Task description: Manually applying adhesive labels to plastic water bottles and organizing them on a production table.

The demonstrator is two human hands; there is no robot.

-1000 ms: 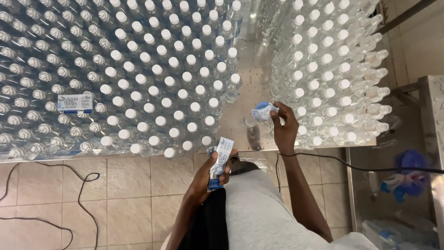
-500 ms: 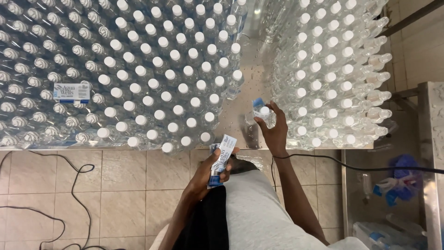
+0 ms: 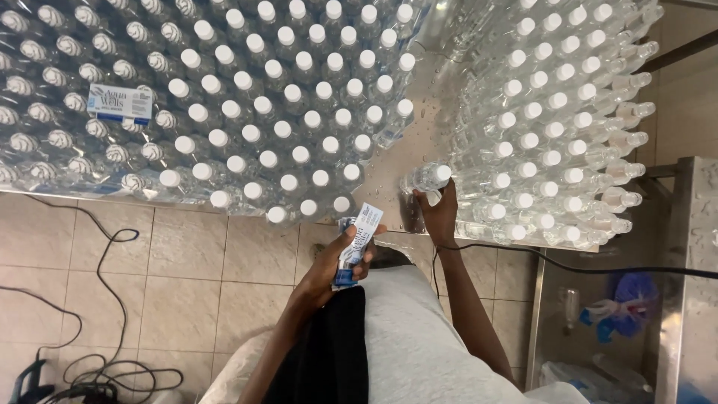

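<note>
My left hand [image 3: 338, 256] grips a stack of white and blue paper labels [image 3: 357, 241] just below the table's front edge. My right hand [image 3: 440, 211] is closed around a clear plastic bottle with a white cap [image 3: 428, 177], which stands on the wet steel table [image 3: 419, 82] at the left edge of the right-hand group of bottles [image 3: 550, 127]. A large block of white-capped bottles [image 3: 284, 112] fills the table to the left of that hand.
Shrink-wrapped bottle packs [image 3: 67, 120] with a loose label [image 3: 120, 103] on top lie at far left. Black cables [image 3: 105, 299] trail over the beige tiled floor. A cable [image 3: 598, 265] runs to a steel stand [image 3: 692, 284] on the right, with blue plastic [image 3: 624, 303] beneath.
My right hand has lowered the bottle from the gap between the groups onto the table beside the right-hand group. The left hand still holds the labels.
</note>
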